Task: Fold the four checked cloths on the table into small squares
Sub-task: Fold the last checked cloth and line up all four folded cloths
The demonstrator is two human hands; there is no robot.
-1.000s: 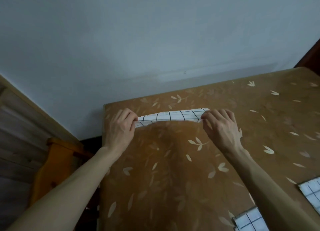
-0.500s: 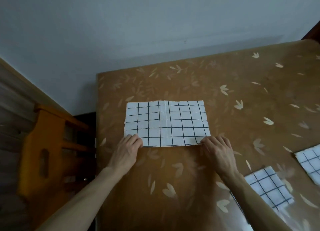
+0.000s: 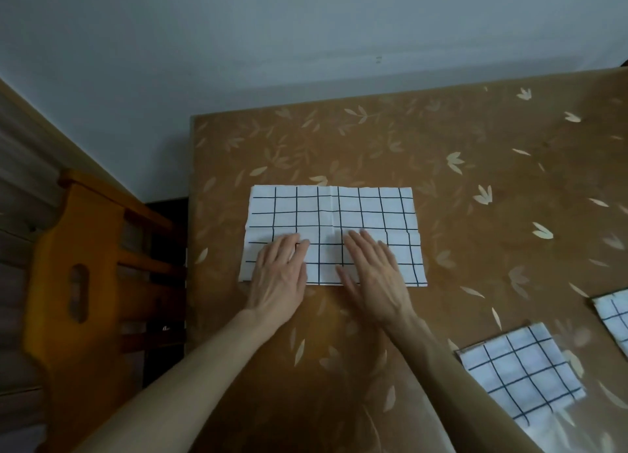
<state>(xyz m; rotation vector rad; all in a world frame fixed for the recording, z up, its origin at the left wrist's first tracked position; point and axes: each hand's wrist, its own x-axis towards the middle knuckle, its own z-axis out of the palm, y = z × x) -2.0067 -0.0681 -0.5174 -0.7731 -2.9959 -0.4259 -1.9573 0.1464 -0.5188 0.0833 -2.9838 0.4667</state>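
A white cloth with a black check [image 3: 339,214] lies flat as a wide rectangle on the brown leaf-patterned table [image 3: 441,167], with a crease down its middle. My left hand [image 3: 280,279] rests palm down on the cloth's near left part, fingers flat. My right hand [image 3: 372,276] lies palm down on the near middle part, fingers slightly spread. Neither hand grips anything. A smaller folded checked cloth [image 3: 520,371] lies at the near right, partly hidden by my right forearm. Another checked cloth [image 3: 615,316] is cut off by the right edge.
An orange wooden chair [image 3: 85,282] stands left of the table. A pale wall runs behind the table's far edge. The table's left edge is close to the cloth's left side.
The cloth was held as a narrow strip at the far side, then laid out flat. Both hands have moved from its near corners onto its surface, closer together.
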